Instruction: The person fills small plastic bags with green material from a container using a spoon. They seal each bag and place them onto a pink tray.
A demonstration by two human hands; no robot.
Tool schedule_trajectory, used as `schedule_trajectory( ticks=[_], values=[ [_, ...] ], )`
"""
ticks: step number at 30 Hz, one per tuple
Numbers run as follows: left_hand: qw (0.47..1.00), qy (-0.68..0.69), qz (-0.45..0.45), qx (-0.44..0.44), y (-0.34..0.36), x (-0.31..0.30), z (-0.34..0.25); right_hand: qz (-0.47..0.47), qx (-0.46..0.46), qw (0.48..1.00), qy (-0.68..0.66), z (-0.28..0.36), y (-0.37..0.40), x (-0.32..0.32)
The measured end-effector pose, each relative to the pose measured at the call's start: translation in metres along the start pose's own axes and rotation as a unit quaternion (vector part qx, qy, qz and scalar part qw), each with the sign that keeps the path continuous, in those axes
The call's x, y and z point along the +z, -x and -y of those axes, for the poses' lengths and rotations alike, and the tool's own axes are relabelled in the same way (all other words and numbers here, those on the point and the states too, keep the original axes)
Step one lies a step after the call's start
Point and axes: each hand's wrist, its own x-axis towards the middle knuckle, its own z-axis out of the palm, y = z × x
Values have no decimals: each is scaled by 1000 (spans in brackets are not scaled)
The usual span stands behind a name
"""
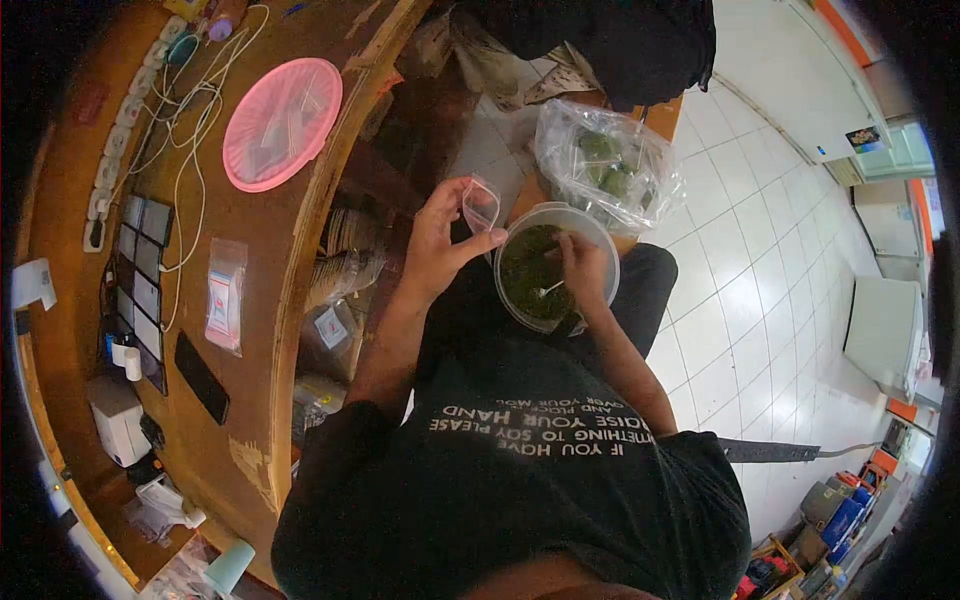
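Observation:
My left hand [438, 240] pinches a small clear plastic bag [481, 206], which stands partly open between thumb and fingers. Beside it, a round translucent tub [606, 236] rests in my lap, holding dark green, fine loose material [525, 265]. My right hand [583, 268] reaches into this tub with its fingers closed on a small white spoon [548, 291], whose end lies against the green material. Part of the spoon's handle is hidden by the hand. Just beyond the tub is a large clear plastic bag [655, 185] with round green clumps inside.
On the wooden table [255, 385] at left lie a pink basket [238, 150] with clear bags, a packet of small bags [226, 298], a black phone [201, 377] and white cables. Packed bags fill a shelf underneath. White floor tiles [745, 290] extend to the right.

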Motion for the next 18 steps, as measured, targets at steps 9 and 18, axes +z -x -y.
schedule_trajectory(
  ticks=[9,18],
  values=[
    [999,-11,16,-31,-4,4,10,-184,-39,973,-135,14,20,-46],
    [998,-21,59,-33,-4,18,15,-176,-26,968,-175,-3,16,-68]
  ],
)
